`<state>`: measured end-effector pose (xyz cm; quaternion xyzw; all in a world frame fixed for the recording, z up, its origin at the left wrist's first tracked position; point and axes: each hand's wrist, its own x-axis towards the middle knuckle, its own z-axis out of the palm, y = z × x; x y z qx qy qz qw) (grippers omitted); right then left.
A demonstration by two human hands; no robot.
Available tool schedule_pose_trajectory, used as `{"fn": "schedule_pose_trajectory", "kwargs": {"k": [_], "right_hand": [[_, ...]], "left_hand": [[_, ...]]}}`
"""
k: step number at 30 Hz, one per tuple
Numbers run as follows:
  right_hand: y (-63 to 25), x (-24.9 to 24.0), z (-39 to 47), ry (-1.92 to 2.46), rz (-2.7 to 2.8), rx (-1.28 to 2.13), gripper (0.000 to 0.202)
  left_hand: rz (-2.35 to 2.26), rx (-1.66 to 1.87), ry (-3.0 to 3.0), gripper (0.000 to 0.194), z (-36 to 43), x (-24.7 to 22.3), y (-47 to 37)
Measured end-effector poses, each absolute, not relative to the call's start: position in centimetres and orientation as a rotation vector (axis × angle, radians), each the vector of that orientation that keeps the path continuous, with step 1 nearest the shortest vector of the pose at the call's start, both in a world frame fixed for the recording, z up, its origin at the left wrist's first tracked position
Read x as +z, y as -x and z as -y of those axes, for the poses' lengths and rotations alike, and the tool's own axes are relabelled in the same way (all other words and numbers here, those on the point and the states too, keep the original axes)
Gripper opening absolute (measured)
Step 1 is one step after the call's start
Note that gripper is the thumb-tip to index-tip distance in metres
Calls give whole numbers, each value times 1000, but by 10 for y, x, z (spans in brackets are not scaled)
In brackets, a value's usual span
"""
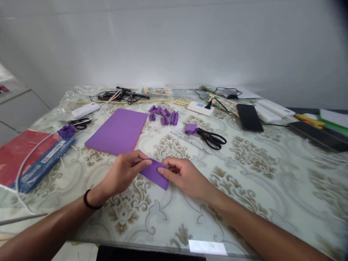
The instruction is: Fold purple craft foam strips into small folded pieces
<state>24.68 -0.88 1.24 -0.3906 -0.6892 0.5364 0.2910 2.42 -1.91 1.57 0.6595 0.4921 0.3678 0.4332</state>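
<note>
A small strip of purple paper [155, 176] is held between both hands over the near middle of the table. My left hand [126, 169] pinches its upper left edge between thumb and fingers. On the right side, my right hand [182, 174] grips the same paper, its thumb on top and its fingers curled behind. Beyond the hands lies a stack of purple paper [118, 128] with a red edge showing. Several folded purple paper pieces [164, 115] sit farther back. Black-handled scissors [211, 138] rest to the right, a folded purple piece [191, 128] at their blades, next to a clear ruler [190, 142].
At left are a red and blue packet [40, 159], a crumpled purple paper [66, 130], another pair of scissors [81, 123] and a white cable. A power strip [201, 108], cords and a black phone [249, 117] lie toward the back right. The patterned table [206, 224] ends close in front.
</note>
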Motion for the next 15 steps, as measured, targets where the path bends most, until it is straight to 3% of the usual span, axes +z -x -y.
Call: {"fn": "schedule_pose_trajectory", "kwargs": {"k": [7,15], "right_hand": [[-249,4,2,1066,1707,1403,31],[-247,0,-2,1037,1519,1647,36]], "left_hand": [[-1198,872,-1510,24,18,19,-28],[-1082,880,-1259,31,14,10,-28]]}}
